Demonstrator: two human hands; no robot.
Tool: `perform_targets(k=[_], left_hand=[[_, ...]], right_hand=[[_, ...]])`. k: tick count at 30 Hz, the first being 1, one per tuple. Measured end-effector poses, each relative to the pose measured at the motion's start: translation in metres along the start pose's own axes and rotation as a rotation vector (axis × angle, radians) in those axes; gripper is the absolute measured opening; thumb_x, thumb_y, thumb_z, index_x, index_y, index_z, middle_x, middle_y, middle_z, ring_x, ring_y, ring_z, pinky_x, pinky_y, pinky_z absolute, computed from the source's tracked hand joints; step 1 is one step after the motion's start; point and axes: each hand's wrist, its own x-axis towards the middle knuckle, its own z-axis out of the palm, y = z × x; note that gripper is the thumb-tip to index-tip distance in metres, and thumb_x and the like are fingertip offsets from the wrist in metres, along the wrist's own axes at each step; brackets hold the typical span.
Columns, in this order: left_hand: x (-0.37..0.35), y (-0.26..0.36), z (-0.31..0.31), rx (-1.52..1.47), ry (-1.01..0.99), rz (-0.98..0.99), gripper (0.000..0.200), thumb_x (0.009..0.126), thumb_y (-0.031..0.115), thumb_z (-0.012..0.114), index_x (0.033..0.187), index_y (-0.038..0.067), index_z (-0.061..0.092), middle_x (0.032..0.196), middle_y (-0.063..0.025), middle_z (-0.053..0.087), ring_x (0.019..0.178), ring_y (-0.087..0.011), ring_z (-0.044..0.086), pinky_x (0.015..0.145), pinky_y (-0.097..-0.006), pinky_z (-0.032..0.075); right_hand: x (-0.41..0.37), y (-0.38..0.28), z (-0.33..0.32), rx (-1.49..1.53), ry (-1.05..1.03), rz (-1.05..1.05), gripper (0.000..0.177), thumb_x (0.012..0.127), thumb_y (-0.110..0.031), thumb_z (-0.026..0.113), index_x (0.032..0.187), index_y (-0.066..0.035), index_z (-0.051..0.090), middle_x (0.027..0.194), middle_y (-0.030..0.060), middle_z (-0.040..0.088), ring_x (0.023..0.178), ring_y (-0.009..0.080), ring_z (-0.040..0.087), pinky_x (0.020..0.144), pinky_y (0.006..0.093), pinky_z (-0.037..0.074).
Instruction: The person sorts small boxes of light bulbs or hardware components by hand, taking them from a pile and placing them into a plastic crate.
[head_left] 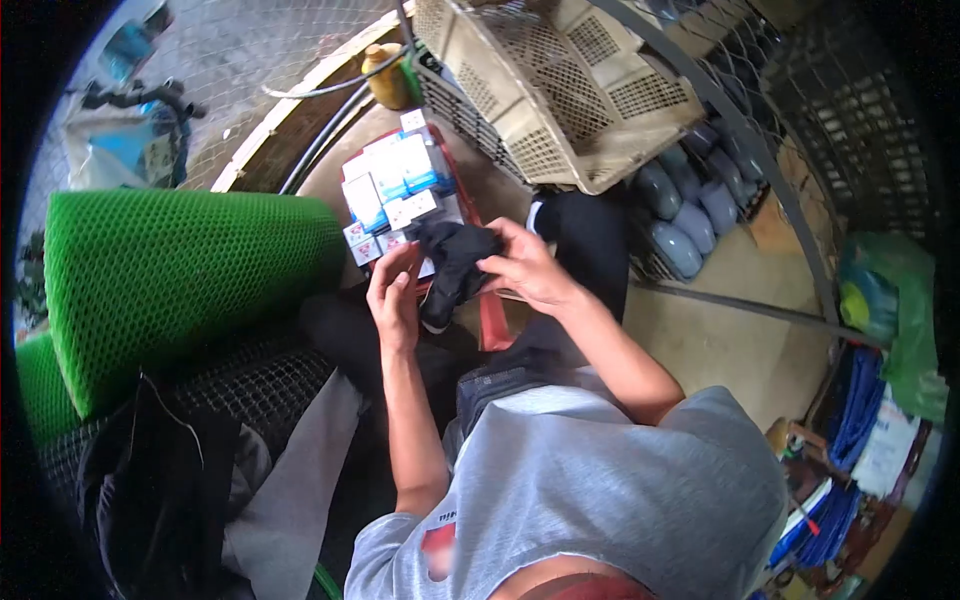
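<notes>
A crumpled black cloth (pixel 455 262) hangs between my two hands, its lower end reaching down past the red tray's near edge. My right hand (pixel 532 268) pinches its right side between thumb and fingers. At the cloth's left edge is my left hand (pixel 393 298), fingers slightly curved and apart from the thumb. Just beyond, several small white boxes (pixel 405 160) with blue and red print are piled in a red tray (pixel 465 195). A reddish strap (pixel 493 322) hangs below the tray.
Rolls of green plastic mesh (pixel 190 280) lie at left, with dark clothing (pixel 165 490) nearby. A beige plastic crate (pixel 560 90) stands ahead, beside rounded grey objects (pixel 690 220). A yellowish bottle (pixel 388 78) is behind the tray. Wire netting (pixel 270 60) borders the area.
</notes>
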Motion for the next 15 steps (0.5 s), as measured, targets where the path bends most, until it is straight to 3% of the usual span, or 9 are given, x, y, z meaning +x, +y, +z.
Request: perform_targets(k=[1, 5, 10, 12, 15], left_hand=[[0.004, -0.007, -0.008, -0.018, -0.107, 0.013, 0.048, 0.094, 0.014, 0.059, 0.137, -0.006, 0.054, 0.139, -0.0225, 0.059, 0.135, -0.0394, 0.054, 0.12, -0.056, 0.035], [-0.007, -0.034, -0.03, 0.019, -0.028, -0.097, 0.041, 0.098, 0.013, 0.059, 0.135, -0.005, 0.056, 0.132, -0.0209, 0.063, 0.125, -0.0348, 0.062, 0.108, -0.0477, 0.05], [-0.022, -0.064, -0.05, 0.063, 0.052, -0.259, 0.042, 0.101, 0.015, 0.055, 0.138, -0.006, 0.054, 0.13, -0.0234, 0.063, 0.116, -0.0335, 0.067, 0.101, -0.0443, 0.056], [-0.018, -0.067, -0.049, 0.124, 0.042, -0.276, 0.042, 0.102, 0.015, 0.055, 0.138, -0.006, 0.053, 0.13, -0.0234, 0.063, 0.115, -0.0328, 0.068, 0.099, -0.0436, 0.057], [-0.012, -0.063, -0.041, 0.108, 0.055, -0.28, 0.038, 0.101, 0.009, 0.052, 0.136, -0.006, 0.054, 0.127, -0.0211, 0.065, 0.113, -0.0295, 0.069, 0.096, -0.0391, 0.058]], right_hand=[[-0.014, -0.018, -0.008, -0.021, 0.038, -0.062, 0.035, 0.094, 0.006, 0.062, 0.127, -0.003, 0.056, 0.113, 0.0084, 0.065, 0.099, 0.0185, 0.07, 0.077, 0.0355, 0.065], [-0.059, -0.079, -0.056, -0.244, 0.285, -0.275, 0.034, 0.091, 0.007, 0.064, 0.123, -0.001, 0.058, 0.116, 0.0084, 0.066, 0.099, 0.0172, 0.069, 0.079, 0.0326, 0.064], [-0.103, -0.135, -0.127, -0.456, 0.675, -0.488, 0.033, 0.092, 0.003, 0.064, 0.125, 0.0, 0.058, 0.114, 0.0079, 0.068, 0.097, 0.0148, 0.069, 0.076, 0.0306, 0.062], [-0.113, -0.148, -0.152, -0.451, 0.747, -0.493, 0.029, 0.094, 0.001, 0.064, 0.122, 0.0, 0.059, 0.117, 0.0071, 0.066, 0.097, 0.0143, 0.068, 0.076, 0.0304, 0.062], [-0.114, -0.147, -0.22, -0.339, 0.796, -0.495, 0.028, 0.097, -0.005, 0.065, 0.122, 0.0, 0.055, 0.114, 0.0085, 0.063, 0.105, 0.0159, 0.064, 0.08, 0.0368, 0.063]])
